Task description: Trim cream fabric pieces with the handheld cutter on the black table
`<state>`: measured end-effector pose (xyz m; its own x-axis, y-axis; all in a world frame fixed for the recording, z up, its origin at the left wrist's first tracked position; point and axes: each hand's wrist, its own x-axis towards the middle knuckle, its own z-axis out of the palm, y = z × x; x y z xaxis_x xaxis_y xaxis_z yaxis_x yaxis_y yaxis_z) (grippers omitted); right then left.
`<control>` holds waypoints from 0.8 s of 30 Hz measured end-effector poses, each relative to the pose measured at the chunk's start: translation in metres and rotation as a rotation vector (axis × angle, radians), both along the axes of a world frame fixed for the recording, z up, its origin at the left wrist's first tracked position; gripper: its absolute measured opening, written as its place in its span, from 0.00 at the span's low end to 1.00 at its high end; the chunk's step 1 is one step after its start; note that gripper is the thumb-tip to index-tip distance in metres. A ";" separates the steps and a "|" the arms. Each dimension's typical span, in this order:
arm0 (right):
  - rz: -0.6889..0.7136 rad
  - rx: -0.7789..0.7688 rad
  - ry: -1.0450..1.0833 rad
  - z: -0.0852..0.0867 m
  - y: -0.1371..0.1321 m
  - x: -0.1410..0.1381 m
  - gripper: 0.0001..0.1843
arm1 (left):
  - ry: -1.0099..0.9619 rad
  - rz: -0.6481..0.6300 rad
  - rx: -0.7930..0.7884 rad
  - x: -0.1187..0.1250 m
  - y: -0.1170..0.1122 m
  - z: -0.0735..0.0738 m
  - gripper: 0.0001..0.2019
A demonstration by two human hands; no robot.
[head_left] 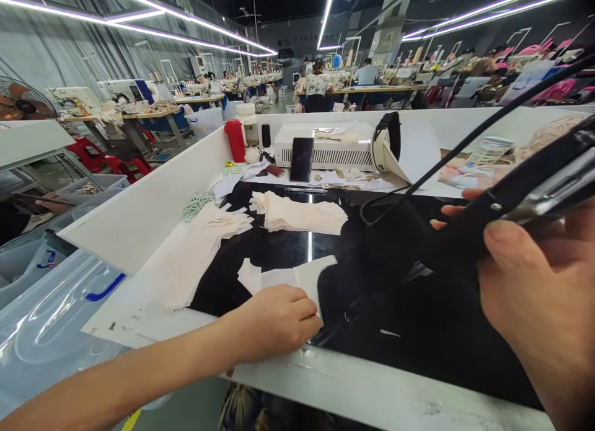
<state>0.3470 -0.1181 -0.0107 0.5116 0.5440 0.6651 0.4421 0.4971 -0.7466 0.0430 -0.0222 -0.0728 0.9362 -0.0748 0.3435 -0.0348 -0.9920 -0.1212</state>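
My left hand (281,319) is closed at the near edge of the black work surface (395,307). Its fingers pinch the lower right edge of a pale cut fabric piece (279,278), which lies flat and is partly covered by the hand. At the right, close to the camera, my right hand (534,282) grips a black corded tool (506,195) with a silver metal part; its exact kind is unclear. The tool's black cord (446,164) loops above the surface. Beyond the fabric piece lies a stack of cream fabric pieces (302,214), and another pile (199,251) rests to the left.
White side boards (149,201) edge the table. Along the back stand a white vented box (283,149), a phone (302,159), a red container (235,141) and a white curved visor (385,147). Clear plastic bins (60,332) sit at left. Co-workers (318,80) are far off.
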 end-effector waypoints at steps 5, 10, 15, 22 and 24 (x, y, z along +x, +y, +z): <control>0.034 0.058 0.070 0.012 0.019 -0.021 0.23 | 0.031 0.025 0.036 0.001 -0.003 0.001 0.15; 0.330 0.103 0.163 0.004 0.022 -0.042 0.28 | 0.052 0.053 0.020 0.004 -0.004 -0.005 0.15; 0.440 0.077 0.288 -0.006 0.012 -0.079 0.28 | -0.024 0.129 -0.200 0.007 -0.003 -0.011 0.13; 0.527 0.131 0.466 -0.012 0.011 -0.117 0.32 | -0.052 0.192 -0.439 0.007 -0.002 -0.008 0.10; 0.529 0.145 0.473 -0.013 0.013 -0.122 0.30 | -0.070 0.184 -0.458 0.007 -0.002 -0.008 0.09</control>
<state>0.2250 -0.1050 -0.0237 0.4548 0.7217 0.5218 -0.2394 0.6634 -0.7089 0.0498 -0.0239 -0.0805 0.8932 0.2631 0.3646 0.1388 -0.9327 0.3328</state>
